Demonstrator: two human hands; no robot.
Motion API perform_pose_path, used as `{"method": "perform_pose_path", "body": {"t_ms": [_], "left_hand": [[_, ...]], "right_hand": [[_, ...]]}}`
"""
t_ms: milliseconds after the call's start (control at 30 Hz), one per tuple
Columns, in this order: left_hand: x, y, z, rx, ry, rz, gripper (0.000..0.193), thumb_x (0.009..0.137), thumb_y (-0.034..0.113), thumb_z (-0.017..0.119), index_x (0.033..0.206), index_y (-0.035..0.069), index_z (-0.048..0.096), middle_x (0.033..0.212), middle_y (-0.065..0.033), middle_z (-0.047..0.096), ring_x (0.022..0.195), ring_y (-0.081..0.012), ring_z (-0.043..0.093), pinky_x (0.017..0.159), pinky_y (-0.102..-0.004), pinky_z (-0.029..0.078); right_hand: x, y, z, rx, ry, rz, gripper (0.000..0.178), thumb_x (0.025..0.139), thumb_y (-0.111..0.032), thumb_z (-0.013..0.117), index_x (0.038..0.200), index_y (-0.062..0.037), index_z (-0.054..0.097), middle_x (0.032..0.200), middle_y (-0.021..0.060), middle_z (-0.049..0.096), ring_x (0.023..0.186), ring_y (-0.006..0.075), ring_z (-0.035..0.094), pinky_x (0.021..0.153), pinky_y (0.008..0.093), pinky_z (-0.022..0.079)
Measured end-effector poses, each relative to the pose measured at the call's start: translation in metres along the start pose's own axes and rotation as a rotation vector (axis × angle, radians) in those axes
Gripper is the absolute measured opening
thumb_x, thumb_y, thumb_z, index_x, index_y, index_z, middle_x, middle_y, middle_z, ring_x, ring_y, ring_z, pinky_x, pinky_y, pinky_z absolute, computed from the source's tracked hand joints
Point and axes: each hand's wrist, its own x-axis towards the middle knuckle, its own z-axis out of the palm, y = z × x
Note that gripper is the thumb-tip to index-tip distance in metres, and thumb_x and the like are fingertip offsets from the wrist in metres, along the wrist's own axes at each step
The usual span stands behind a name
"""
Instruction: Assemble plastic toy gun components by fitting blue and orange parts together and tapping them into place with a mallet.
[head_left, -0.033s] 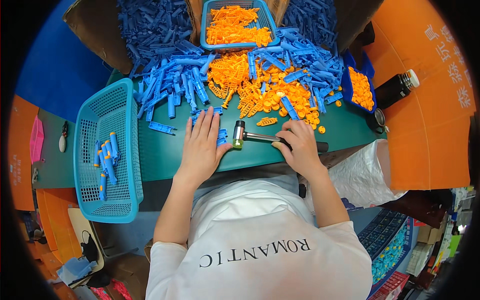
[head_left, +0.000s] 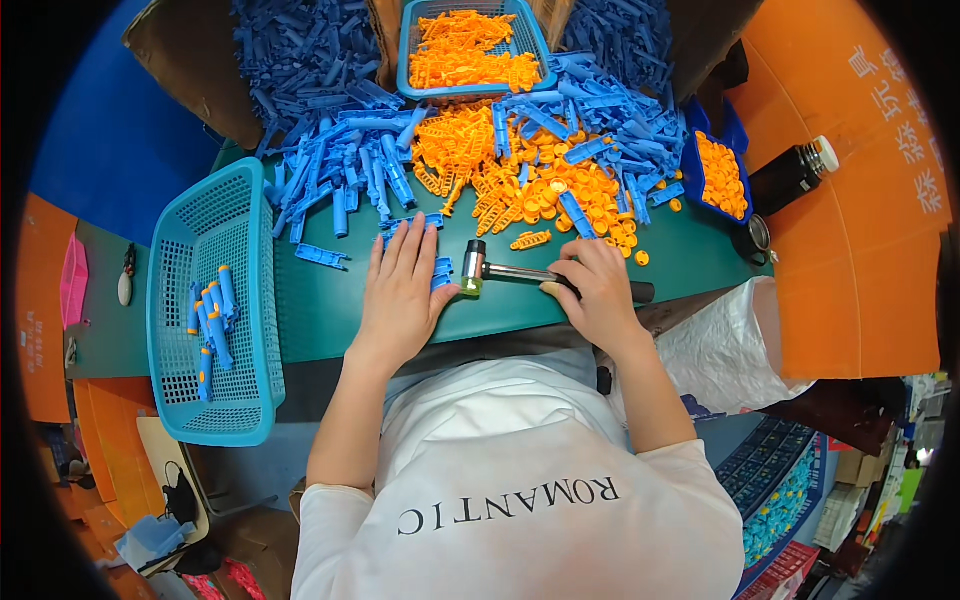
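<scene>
Gripping the small metal-shafted mallet (head_left: 520,272) by its black handle, your right hand (head_left: 597,292) is closed around it on the green surface (head_left: 330,310); stiff, head-heavy, so hold low while your flat, open left hand (head_left: 403,290) pins the light blue plastic part (head_left: 442,272).

Right hand (head_left: 598,290) apparently grips hammer (head_left: 500,272).

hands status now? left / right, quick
Left hand: open, flat on the green table, fingers over a small blue part.
Right hand: closed around the handle of the small hammer.
</scene>
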Motion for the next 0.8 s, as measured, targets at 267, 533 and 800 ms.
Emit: {"method": "perform_pose_path", "body": {"t_ms": [267, 533, 800], "left_hand": [[0.005, 0.008, 0.005, 0.027, 0.010, -0.027, 0.068, 0.098, 0.037, 0.060, 0.150, -0.002, 0.040, 0.158, -0.0199, 0.037, 0.144, -0.0374, 0.036, 0.119, -0.0524, 0.025], [0.026, 0.047, 0.001, 0.136, 0.116, -0.036, 0.075, 0.089, 0.035, 0.072, 0.150, 0.003, 0.042, 0.158, -0.0172, 0.036, 0.142, -0.0353, 0.037, 0.118, -0.0625, 0.019], [0.121, 0.177, 0.062, -0.173, 0.153, 0.482, 0.054, 0.091, 0.038, 0.069, 0.140, 0.019, 0.057, 0.153, -0.0111, 0.045, 0.142, -0.0346, 0.040, 0.120, -0.0591, 0.021]], "right_hand": [[-0.001, 0.004, -0.018, 0.172, 0.133, -0.008, 0.022, 0.076, -0.005, 0.080, 0.095, -0.0011, 0.068, 0.102, 0.0118, 0.063, 0.092, 0.0312, 0.064, 0.077, 0.0386, 0.051], [-0.037, 0.041, -0.129, 0.061, 0.212, 0.303, 0.024, 0.082, 0.001, 0.073, 0.106, 0.0021, 0.070, 0.096, 0.0148, 0.070, 0.086, 0.0240, 0.066, 0.079, 0.0318, 0.052], [-0.080, 0.072, -0.175, -0.201, 0.075, 0.567, 0.024, 0.082, -0.007, 0.076, 0.105, -0.0037, 0.077, 0.085, 0.0143, 0.072, 0.076, 0.0247, 0.062, 0.073, 0.0338, 0.048]]}}
